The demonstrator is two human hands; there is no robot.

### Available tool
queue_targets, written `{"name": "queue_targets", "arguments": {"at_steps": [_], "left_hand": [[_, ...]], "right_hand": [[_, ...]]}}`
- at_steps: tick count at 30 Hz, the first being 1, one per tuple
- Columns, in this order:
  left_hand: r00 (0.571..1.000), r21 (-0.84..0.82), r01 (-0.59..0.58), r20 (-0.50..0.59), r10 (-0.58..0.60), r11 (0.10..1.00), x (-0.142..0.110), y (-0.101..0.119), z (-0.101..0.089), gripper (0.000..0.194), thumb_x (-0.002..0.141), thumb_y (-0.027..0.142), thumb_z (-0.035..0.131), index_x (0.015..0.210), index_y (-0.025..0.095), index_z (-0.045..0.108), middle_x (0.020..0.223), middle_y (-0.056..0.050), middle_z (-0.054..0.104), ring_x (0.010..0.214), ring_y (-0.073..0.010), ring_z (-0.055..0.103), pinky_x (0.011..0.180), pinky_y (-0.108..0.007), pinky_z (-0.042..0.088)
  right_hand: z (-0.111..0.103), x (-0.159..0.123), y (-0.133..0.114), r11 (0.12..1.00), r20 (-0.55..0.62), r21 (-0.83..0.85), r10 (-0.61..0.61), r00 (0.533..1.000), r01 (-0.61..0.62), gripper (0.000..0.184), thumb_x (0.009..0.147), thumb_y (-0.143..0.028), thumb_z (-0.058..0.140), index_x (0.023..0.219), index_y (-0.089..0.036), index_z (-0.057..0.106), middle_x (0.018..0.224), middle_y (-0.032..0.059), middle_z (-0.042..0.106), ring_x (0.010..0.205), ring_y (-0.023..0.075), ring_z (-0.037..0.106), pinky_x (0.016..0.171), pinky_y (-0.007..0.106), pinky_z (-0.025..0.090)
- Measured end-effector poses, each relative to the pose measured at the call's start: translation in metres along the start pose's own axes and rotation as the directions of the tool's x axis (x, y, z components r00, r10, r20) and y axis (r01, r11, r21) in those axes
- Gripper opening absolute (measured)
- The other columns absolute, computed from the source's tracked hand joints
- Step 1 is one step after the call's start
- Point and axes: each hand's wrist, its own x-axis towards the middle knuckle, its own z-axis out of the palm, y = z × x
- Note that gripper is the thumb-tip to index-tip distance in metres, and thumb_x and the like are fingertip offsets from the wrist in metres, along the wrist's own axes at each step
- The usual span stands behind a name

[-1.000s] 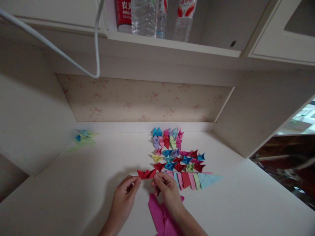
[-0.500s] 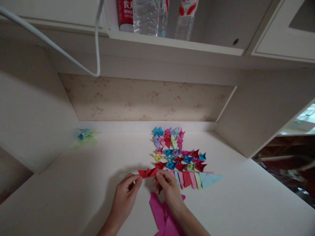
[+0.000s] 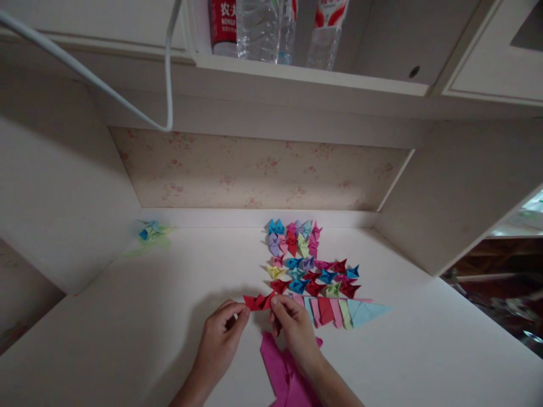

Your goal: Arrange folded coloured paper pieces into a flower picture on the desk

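A small folded red paper piece (image 3: 258,302) is held just above the white desk (image 3: 127,333). My left hand (image 3: 220,338) pinches its left end and my right hand (image 3: 294,329) pinches its right end. Under my right wrist lies a crumpled magenta paper sheet (image 3: 282,373). Just beyond my fingers sit several small folded paper pieces in many colours (image 3: 307,263), laid out in rows. A row of flat folded paper strips (image 3: 335,311) lies right of my right hand, ending in a light blue triangle.
A small pile of blue and green folded papers (image 3: 150,232) sits at the desk's back left. Overhead, a shelf (image 3: 305,73) carries water bottles (image 3: 263,28). A white cable (image 3: 167,68) hangs at upper left. Side panels close in the desk left and right.
Both hands stay pinched on the red piece. The view has drifted slightly, so everything sits a little further right in the picture.
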Motion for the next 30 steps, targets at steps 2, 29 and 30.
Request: {"name": "queue_targets", "arguments": {"at_steps": [2, 29, 30], "left_hand": [[0.999, -0.02, 0.006, -0.044, -0.007, 1.0, 0.001, -0.001, -0.001, 0.026, 0.085, 0.04, 0.055, 0.084, 0.018, 0.07, 0.072, -0.002, 0.059, 0.066, -0.0151, 0.053, 0.059, -0.023, 0.04], [0.989, -0.113, 0.074, -0.121, -0.088, 0.991, 0.002, -0.011, -0.002, 0.037, 0.08, 0.05, 0.058, 0.093, 0.018, 0.07, 0.084, -0.006, 0.07, 0.079, -0.02, 0.063, 0.068, -0.024, 0.05], [0.986, -0.116, 0.091, -0.132, -0.106, 0.989, 0.002, -0.011, -0.002, 0.039, 0.079, 0.051, 0.058, 0.094, 0.018, 0.07, 0.088, -0.006, 0.07, 0.081, -0.0205, 0.063, 0.069, -0.025, 0.051]], "right_hand": [[0.0, -0.001, 0.001, 0.999, 0.014, -0.034, -0.014, 1.0, 0.015, 0.037, 0.081, -0.052, 0.061, 0.072, -0.015, 0.062, 0.055, -0.0034, 0.053, 0.042, 0.0072, 0.044, 0.042, 0.02, 0.031], [0.005, -0.001, 0.008, 0.992, 0.036, 0.129, 0.005, 0.999, -0.01, 0.03, 0.077, -0.044, 0.069, 0.07, -0.016, 0.063, 0.049, -0.0061, 0.045, 0.038, 0.0052, 0.032, 0.039, 0.02, 0.019], [0.004, -0.001, 0.003, 0.986, 0.005, 0.167, 0.007, 1.0, -0.008, 0.029, 0.077, -0.044, 0.069, 0.072, -0.016, 0.063, 0.051, -0.0055, 0.047, 0.038, 0.005, 0.034, 0.039, 0.02, 0.02]]}}
